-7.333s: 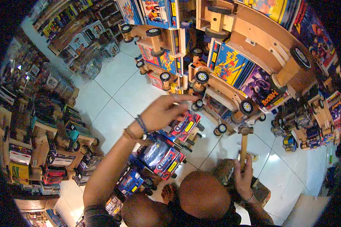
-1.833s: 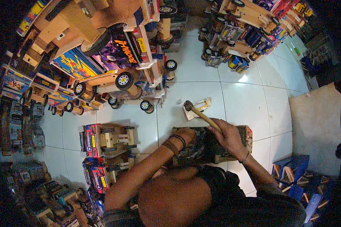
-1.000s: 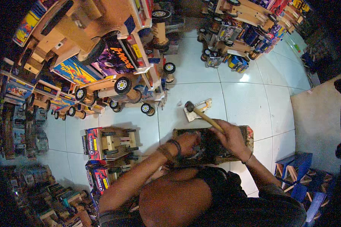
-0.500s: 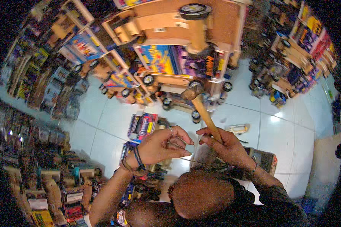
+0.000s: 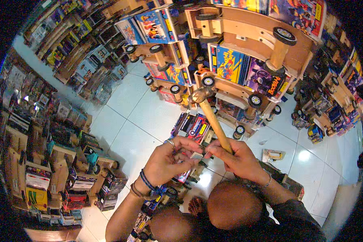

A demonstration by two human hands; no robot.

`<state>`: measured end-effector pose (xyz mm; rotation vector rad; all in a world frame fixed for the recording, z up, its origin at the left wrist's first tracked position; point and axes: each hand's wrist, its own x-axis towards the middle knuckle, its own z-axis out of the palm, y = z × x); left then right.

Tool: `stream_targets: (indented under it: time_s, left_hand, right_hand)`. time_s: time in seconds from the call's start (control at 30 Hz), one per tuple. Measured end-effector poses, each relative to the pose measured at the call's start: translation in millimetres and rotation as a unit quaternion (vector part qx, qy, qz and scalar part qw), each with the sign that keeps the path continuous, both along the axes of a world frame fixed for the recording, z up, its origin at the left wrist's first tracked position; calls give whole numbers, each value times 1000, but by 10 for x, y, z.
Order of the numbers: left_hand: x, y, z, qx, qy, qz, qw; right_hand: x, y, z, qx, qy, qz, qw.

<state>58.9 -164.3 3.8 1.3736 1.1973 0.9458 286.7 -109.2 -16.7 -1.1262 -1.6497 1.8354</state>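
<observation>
Grips a hammer [image 5: 214,123] in the right hand [image 5: 246,163] at four o'clock, clamped round the lower handle, with the head angled up toward one o'clock; pinches a small pale piece [image 5: 196,155] between thumb and fingers of the left hand [image 5: 161,163] at seven o'clock, holding that piece near the middle, toward five; brings the right thumb and fingertips just beside it, too close to tell touching from apart; has the palms apart; wears cords [image 5: 146,181] on the left wrist and a bracelet [image 5: 266,180] on the right; bends both knees [image 5: 234,205] toward six o'clock over the tiled floor [image 5: 139,131], with a bare foot [image 5: 196,205] partly showing between; has a small red-and-blue truck [image 5: 198,126] just beyond the hands; faces a big truck [image 5: 250,30] at one o'clock, tipped to show underside and black wheels; has a pale tool [image 5: 273,155] on the floor near four o'clock, beside a dark box [image 5: 292,186] partly hidden behind the right forearm; has more toy trucks [image 5: 37,197] crowded at eight.
</observation>
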Motion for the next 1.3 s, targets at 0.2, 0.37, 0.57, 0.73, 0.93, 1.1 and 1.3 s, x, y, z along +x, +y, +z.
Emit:
stream_targets:
  time_s: [0.2,0.37,0.57,0.73,0.93,1.1,1.3]
  left_hand:
    - [-150,-48,-95,43,45,78,995]
    - [-290,0,-202,82,63,71,992]
    - [-440,-33,-294,-52,-65,88,993]
    - [-503,-26,-456,-108,-185,142,966]
    - [-648,102,-695,-155,-144,117,970]
    - [-707,201,-824,-180,-147,114,966]
    - [-735,216,-921,-133,-121,95,979]
  right_hand:
    - [-237,28,-27,94,21,-4,995]
    - [-466,45,-72,63,107,23,992]
    - [-695,61,-246,124,93,46,987]
    - [-790,37,-412,169,69,52,982]
    - [-526,29,-423,115,7,-13,993]
    - [-189,5,-506,169,-42,-46,984]
    - [17,-202,-542,51,-93,-85,991]
